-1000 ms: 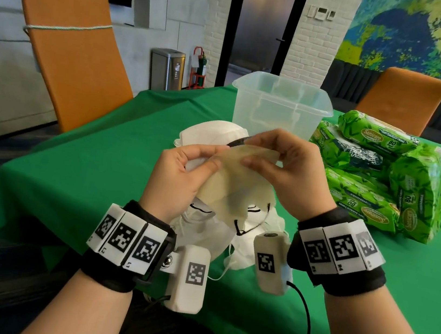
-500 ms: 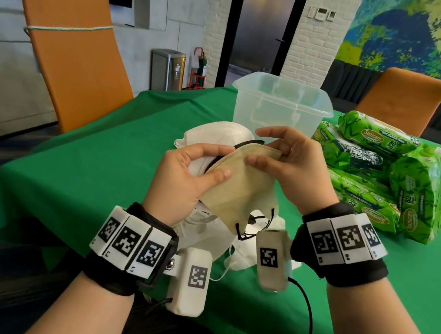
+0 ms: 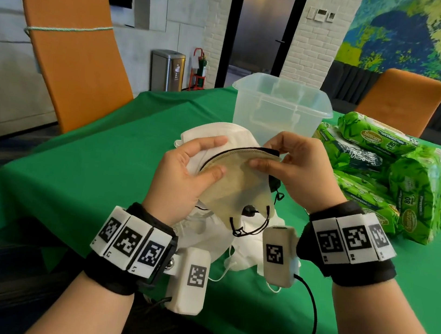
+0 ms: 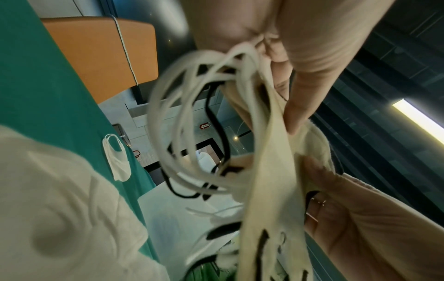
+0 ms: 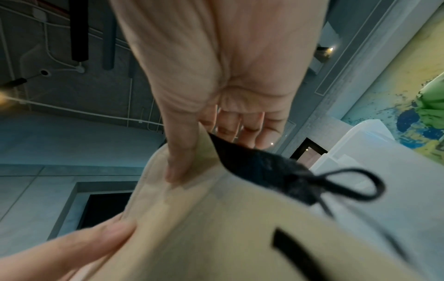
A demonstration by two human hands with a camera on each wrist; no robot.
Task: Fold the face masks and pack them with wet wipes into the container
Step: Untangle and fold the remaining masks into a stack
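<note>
My left hand (image 3: 181, 172) and right hand (image 3: 302, 172) both pinch the beige mask (image 3: 236, 180), held above the bench (image 3: 93, 177). Left grip: thumb on the mask's front face, fingers curled behind. Right grip: thumb and fingertips clamped on the top edge at 2 o'clock. Black ear loops (image 3: 251, 225) hang at 6 o'clock. White masks (image 3: 217, 138) are heaped beneath. Clear container (image 3: 281, 110) stands at 12 o'clock from the mask; green wet wipes packs (image 3: 383, 172) lie stacked at 3 o'clock.
</note>
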